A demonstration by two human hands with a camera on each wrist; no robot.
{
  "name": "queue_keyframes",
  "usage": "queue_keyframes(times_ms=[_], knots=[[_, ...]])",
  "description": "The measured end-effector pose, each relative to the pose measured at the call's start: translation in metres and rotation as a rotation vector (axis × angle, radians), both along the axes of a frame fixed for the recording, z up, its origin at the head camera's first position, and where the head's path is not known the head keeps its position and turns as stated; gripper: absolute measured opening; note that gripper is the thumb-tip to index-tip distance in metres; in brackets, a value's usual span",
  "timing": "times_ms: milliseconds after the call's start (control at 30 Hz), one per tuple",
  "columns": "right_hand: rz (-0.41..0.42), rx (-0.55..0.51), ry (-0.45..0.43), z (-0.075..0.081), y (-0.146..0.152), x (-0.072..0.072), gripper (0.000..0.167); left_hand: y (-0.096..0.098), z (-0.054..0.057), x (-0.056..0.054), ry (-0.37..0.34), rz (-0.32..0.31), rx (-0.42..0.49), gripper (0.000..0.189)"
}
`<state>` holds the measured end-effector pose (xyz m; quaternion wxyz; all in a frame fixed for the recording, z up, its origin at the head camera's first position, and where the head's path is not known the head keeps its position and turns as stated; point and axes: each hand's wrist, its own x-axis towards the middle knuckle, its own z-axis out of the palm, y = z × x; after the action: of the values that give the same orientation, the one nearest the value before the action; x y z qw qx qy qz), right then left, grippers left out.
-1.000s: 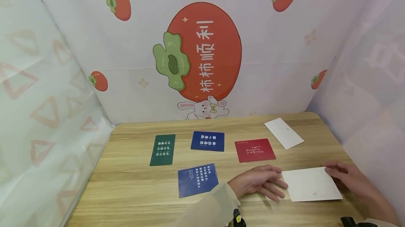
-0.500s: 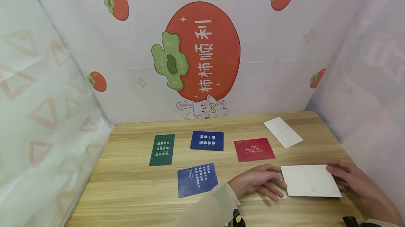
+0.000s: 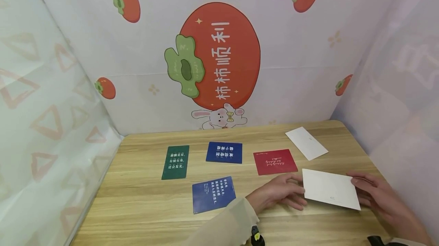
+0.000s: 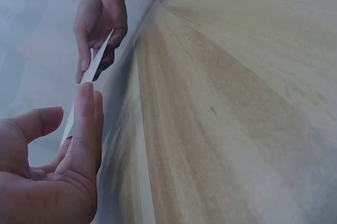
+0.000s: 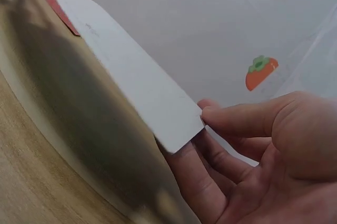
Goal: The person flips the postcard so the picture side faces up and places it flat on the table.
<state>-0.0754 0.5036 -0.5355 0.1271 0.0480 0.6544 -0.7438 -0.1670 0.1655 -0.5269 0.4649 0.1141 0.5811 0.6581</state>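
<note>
My right hand (image 3: 380, 198) pinches the right end of a white card (image 3: 330, 188), thumb on top and fingers beneath, as the right wrist view shows. Raised off the table, the card (image 5: 126, 71) tilts, with its shadow below. At its left edge is my left hand (image 3: 279, 192), fingers nearly straight and right at the card's edge. In the left wrist view the thumb of my left hand (image 4: 58, 166) stands apart from the card (image 4: 97, 61), which appears edge-on. The underside of the card is hidden.
On the wooden table (image 3: 137, 208) lie a green card (image 3: 175, 162), a dark blue card (image 3: 224, 152), a lighter blue card (image 3: 213, 194) near my left sleeve, a red card (image 3: 275, 162) and another white card (image 3: 306, 143) at the back right. Printed white sheets (image 3: 291, 66) enclose the table.
My right hand has lifted the white card off the table and brought it left and slightly back, tilting it. The left hand has shifted slightly; the other cards stay put.
</note>
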Motion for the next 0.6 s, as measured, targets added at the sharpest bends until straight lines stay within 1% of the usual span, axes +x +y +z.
queue_keyframes(times_ms=[33, 167, 233, 300, 433, 533, 600], knots=[[0.002, 0.000, -0.002, -0.0005, -0.0005, -0.0002, 0.044, -0.0004, -0.0002, 0.0001, -0.001, 0.005, 0.011, 0.031], [-0.042, -0.005, -0.019, -0.0007, -0.0036, 0.0019, 0.039, -0.0015, -0.0016, 0.0011, 0.000, 0.030, 0.036, 0.047], [-0.037, -0.022, -0.009, -0.0006, -0.0034, 0.0026, 0.039, -0.0018, -0.0025, 0.0015, 0.013, 0.039, 0.034, 0.050], [-0.022, -0.037, 0.008, -0.0010, -0.0030, 0.0029, 0.040, -0.0025, -0.0021, 0.0019, 0.042, 0.031, 0.024, 0.048], [0.073, -0.114, 0.052, -0.0033, -0.0009, 0.0022, 0.048, -0.0031, -0.0001, 0.0039, 0.097, -0.005, -0.003, 0.036], [0.115, -0.170, 0.072, -0.0056, -0.0009, 0.0032, 0.053, -0.0024, 0.0001, 0.0060, 0.115, -0.020, -0.011, 0.030], [0.128, -0.193, 0.088, -0.0068, -0.0012, 0.0039, 0.053, -0.0021, -0.0002, 0.0072, 0.121, -0.023, -0.008, 0.028]])
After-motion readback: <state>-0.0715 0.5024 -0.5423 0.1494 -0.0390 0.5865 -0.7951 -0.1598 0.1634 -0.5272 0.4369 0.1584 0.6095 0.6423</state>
